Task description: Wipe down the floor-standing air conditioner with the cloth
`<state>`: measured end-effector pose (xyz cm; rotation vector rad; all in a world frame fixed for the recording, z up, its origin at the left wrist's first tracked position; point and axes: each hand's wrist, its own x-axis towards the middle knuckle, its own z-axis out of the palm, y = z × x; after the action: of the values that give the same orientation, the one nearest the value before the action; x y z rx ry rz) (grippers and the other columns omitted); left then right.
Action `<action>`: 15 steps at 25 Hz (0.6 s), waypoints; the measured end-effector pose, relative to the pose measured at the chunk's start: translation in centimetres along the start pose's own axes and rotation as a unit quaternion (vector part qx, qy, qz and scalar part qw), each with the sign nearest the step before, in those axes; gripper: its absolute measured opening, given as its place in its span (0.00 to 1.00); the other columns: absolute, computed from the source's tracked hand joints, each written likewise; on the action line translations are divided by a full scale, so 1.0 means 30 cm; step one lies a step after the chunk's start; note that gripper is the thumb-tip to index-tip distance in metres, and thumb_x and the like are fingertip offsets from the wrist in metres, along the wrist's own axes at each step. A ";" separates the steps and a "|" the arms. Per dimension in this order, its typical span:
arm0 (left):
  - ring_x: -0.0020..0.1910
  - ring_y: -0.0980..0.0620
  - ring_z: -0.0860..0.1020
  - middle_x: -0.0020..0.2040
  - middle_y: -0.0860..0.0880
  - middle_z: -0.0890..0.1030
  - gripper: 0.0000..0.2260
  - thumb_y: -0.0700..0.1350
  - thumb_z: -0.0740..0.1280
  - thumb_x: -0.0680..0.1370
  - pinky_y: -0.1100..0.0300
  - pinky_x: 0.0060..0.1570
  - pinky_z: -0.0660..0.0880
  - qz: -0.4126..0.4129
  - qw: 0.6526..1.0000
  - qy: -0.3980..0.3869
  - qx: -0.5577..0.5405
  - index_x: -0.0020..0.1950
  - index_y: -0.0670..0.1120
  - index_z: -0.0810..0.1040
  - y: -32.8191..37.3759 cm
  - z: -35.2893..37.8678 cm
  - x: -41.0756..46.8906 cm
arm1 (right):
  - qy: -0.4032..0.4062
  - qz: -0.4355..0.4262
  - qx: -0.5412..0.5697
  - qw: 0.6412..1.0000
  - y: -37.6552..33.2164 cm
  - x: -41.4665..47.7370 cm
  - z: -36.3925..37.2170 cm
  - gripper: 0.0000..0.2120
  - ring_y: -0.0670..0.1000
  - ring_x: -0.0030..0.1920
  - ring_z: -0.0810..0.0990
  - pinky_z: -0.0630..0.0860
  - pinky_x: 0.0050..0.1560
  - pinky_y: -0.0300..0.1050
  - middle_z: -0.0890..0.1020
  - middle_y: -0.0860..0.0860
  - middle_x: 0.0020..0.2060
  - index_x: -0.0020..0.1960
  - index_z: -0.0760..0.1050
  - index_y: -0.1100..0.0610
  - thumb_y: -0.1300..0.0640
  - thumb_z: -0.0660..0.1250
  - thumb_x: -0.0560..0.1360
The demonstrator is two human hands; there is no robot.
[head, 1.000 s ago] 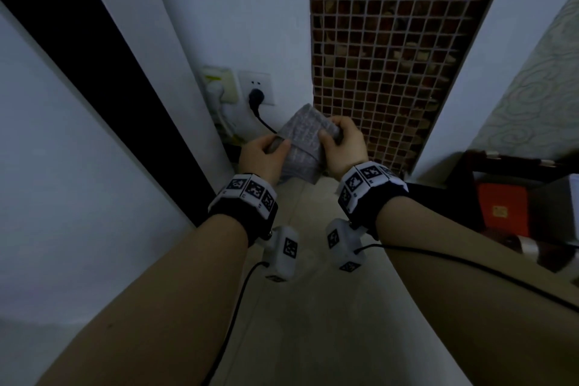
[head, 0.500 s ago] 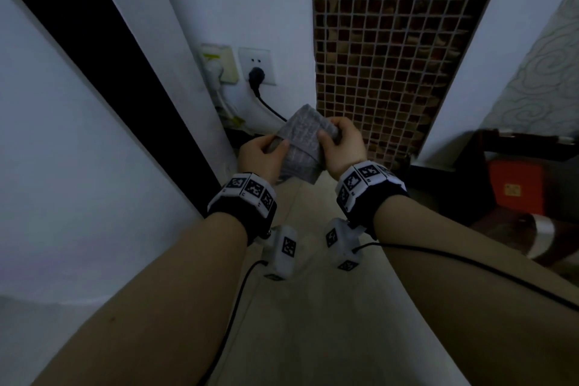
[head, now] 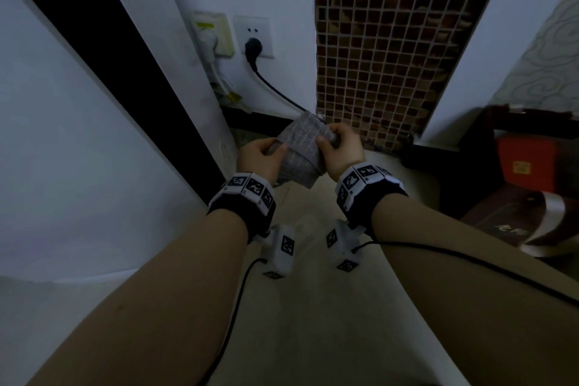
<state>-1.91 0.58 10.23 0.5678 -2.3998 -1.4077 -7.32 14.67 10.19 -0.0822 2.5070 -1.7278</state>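
A folded grey textured cloth [head: 301, 150] is held in front of me by both hands. My left hand [head: 260, 159] grips its left edge with the thumb on top. My right hand [head: 340, 149] pinches its right side, fingers curled round the fold. The white floor-standing air conditioner [head: 78, 141] fills the left of the view, its tall white side crossed by a black vertical strip [head: 131, 72]. The cloth is apart from the unit, a little to its right.
Two wall sockets [head: 233, 37] with plugs and a black cord sit on the white wall behind. A brown mosaic tile panel [head: 391, 41] rises behind the hands. Dark furniture with a red box [head: 526, 166] stands at the right. Pale floor lies below.
The view has tilted upward a little, so the sockets and wall sit higher and larger. Both hands keep their hold on the cloth in nearly the same place.
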 end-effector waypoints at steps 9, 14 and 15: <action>0.42 0.53 0.77 0.43 0.52 0.79 0.09 0.45 0.68 0.76 0.64 0.43 0.70 -0.083 0.995 -0.033 0.050 0.55 0.46 0.83 -0.169 0.031 -0.025 | -0.076 0.084 -0.074 0.991 0.159 -0.021 0.070 0.13 0.57 0.56 0.76 0.70 0.51 0.45 0.77 0.57 0.55 0.61 0.71 0.59 0.57 0.64 0.78; 0.40 0.52 0.77 0.43 0.48 0.81 0.10 0.44 0.65 0.78 0.65 0.40 0.71 -0.132 0.982 -0.108 0.082 0.55 0.45 0.83 -0.266 0.052 -0.037 | -0.121 0.135 -0.109 0.977 0.278 -0.018 0.115 0.09 0.49 0.38 0.73 0.70 0.40 0.42 0.74 0.52 0.46 0.56 0.70 0.56 0.55 0.64 0.78; 0.38 0.52 0.78 0.42 0.48 0.81 0.09 0.43 0.65 0.78 0.66 0.37 0.72 -0.144 0.979 -0.121 0.084 0.54 0.45 0.83 -0.286 0.056 -0.038 | -0.125 0.145 -0.118 0.974 0.306 -0.016 0.128 0.09 0.47 0.36 0.71 0.69 0.38 0.42 0.74 0.52 0.45 0.57 0.70 0.56 0.55 0.63 0.78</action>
<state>-0.09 -1.39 1.84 0.8606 -2.7363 -1.4683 -6.34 14.42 0.30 0.0444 2.3843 -1.2247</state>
